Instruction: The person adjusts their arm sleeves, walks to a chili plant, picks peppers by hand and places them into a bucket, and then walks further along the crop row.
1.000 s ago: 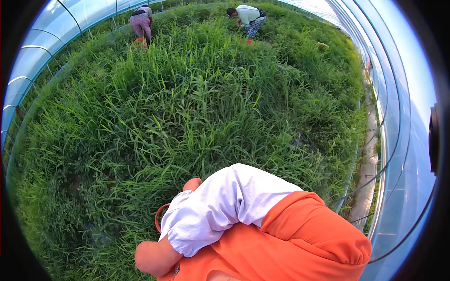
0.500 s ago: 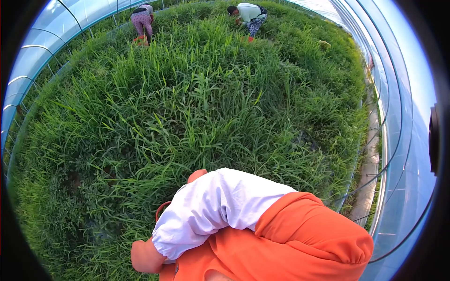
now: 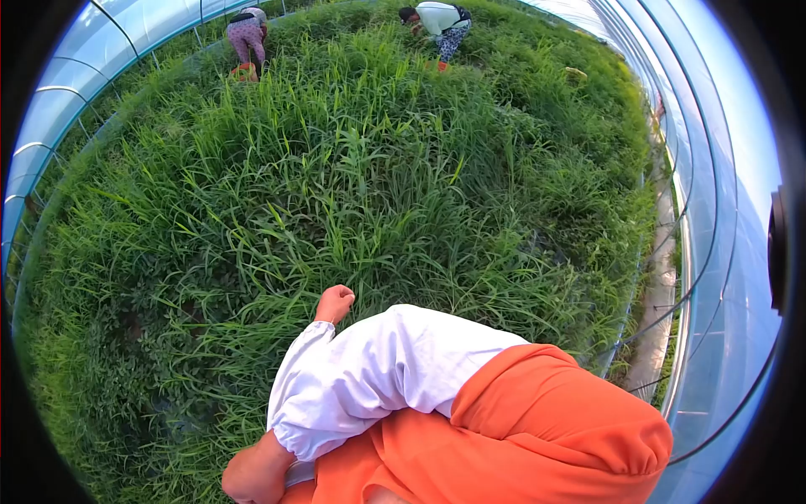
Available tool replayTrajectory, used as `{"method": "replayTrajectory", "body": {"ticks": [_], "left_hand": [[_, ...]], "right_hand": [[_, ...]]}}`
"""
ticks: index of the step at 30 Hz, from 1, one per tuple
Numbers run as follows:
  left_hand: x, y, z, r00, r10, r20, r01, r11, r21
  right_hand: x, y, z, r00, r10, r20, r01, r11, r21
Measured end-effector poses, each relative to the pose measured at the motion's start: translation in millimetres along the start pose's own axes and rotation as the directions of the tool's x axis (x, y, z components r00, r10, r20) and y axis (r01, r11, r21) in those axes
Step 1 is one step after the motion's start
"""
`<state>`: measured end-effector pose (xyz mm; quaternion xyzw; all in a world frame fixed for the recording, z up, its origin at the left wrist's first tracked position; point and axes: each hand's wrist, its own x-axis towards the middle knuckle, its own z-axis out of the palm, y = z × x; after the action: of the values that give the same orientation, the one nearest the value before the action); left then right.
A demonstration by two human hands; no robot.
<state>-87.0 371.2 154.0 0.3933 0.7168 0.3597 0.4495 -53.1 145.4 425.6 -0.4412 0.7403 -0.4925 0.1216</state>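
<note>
Plants (image 3: pixel 117 370): small-leaved and dark, well to the left of the left hand.
Co-worker (image 3: pixel 246 38): bent over, far ahead of the hands and a little left.
Elbow (image 3: pixel 250 472): bare and bent, apparently the left one, nearer the body than the left hand.
Left hand (image 3: pixel 336 302): fingers curled inward, set against the grass; whether a blade is pinched inside, I cannot tell.
Grass (image 3: pixel 361 210): thick, around and ahead of the left hand. Long arching blades, likely light and limp at the tips, firmer toward the stems; probably slick along the length, perhaps sharp at the edges. Tips would likely slip or tear, so a gathered bunch held low on the stems seems surer. The bases are hidden.
White sleeve (image 3: pixel 457 336): just right of the left hand. The right hand is out of sight, so whether it grips anything, or meets the other, cannot be told.
Orange shirt (image 3: pixel 554 412): right of the left hand, nearer the body.
Pale strip (image 3: pixel 659 323): bare ground or edging, well to the right of the left hand.
</note>
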Motion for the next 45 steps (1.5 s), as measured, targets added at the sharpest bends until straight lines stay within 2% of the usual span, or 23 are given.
{"method": "replayTrajectory", "body": {"ticks": [1,3,4,7,10,12,13,14,15,16,17,18,19,21,23,26,30,34,37,41,45], "left_hand": [[-2,4,-11,0.998,-0.049,-0.024,0.048,0.997,-0.062],[-5,9,-35,0.987,-0.15,-0.064,0.138,0.977,-0.163],[-3,5,-47,0.984,-0.14,-0.107,0.119,0.975,-0.185],[-9,4,-93,0.97,-0.17,-0.171,0.127,0.963,-0.237],[-29,3,-161,0.95,-0.159,-0.268,0.091,0.964,-0.249],[-51,3,-215,0.899,-0.207,-0.387,0.073,0.94,-0.333],[-62,-1,-245,0.865,-0.229,-0.447,0.068,0.935,-0.348],[-72,-8,-278,0.829,-0.245,-0.503,0.033,0.919,-0.394],[-84,-8,-308,0.771,-0.282,-0.571,0.013,0.903,-0.429],[-95,-5,-337,0.694,-0.323,-0.643,-0.028,0.88,-0.474],[-100,-9,-367,0.612,-0.33,-0.719,-0.08,0.878,-0.471],[-104,-8,-393,0.545,-0.321,-0.775,-0.124,0.883,-0.453],[-109,6,-408,0.49,-0.329,-0.807,-0.168,0.873,-0.458],[-110,44,-418,0.478,-0.292,-0.828,-0.271,0.848,-0.455],[-103,83,-409,0.57,-0.208,-0.794,-0.383,0.788,-0.482],[-102,129,-378,0.684,-0.076,-0.725,-0.413,0.78,-0.47],[-101,115,-390,0.693,-0.113,-0.712,-0.395,0.767,-0.506],[-98,75,-409,0.616,-0.321,-0.719,-0.314,0.737,-0.598],[-96,67,-406,0.61,-0.356,-0.708,-0.322,0.705,-0.631],[-91,59,-401,0.663,-0.322,-0.676,-0.304,0.709,-0.636],[-93,60,-395,0.625,-0.351,-0.697,-0.288,0.726,-0.624]], "right_hand": [[-2,-6,-2,0.999,0.0,-0.048,0.005,0.994,0.114],[1,-18,-6,0.999,0.018,0.037,-0.014,0.995,-0.099],[1,-23,-6,0.996,0.034,0.079,-0.017,0.979,-0.203],[-6,-34,-2,0.989,0.142,0.03,-0.118,0.908,-0.402],[-23,-30,0,0.99,-0.071,-0.126,-0.001,0.869,-0.496],[-44,-39,-6,0.896,-0.162,-0.413,0.083,0.976,-0.201],[-57,-46,-14,0.819,-0.165,-0.549,0.159,0.986,-0.058],[-72,-56,-23,0.78,-0.028,-0.625,0.124,0.986,0.11],[-72,-38,-14,0.752,0.23,-0.618,0.034,0.923,0.384],[-82,-36,-21,0.766,0.55,-0.333,-0.124,0.635,0.763],[-92,-35,-29,0.638,0.77,0.013,-0.243,0.186,0.952],[-96,-33,-31,0.627,0.754,0.196,-0.274,-0.022,0.961],[-95,-31,-28,0.679,0.688,0.258,-0.318,-0.042,0.947],[-87,-29,-21,0.799,0.525,0.293,-0.389,0.08,0.918],[-79,-28,-17,0.869,0.404,0.286,-0.398,0.226,0.889],[-76,-27,-11,0.907,0.319,0.274,-0.385,0.368,0.847],[-76,-27,-12,0.917,0.296,0.269,-0.383,0.461,0.8],[-75,-27,-13,0.924,0.273,0.267,-0.375,0.516,0.77],[-75,-27,-12,0.933,0.251,0.256,-0.356,0.568,0.742],[-73,-28,-12,0.944,0.226,0.239,-0.329,0.625,0.708],[-72,-28,-12,0.951,0.219,0.217,-0.308,0.701,0.643]]}}
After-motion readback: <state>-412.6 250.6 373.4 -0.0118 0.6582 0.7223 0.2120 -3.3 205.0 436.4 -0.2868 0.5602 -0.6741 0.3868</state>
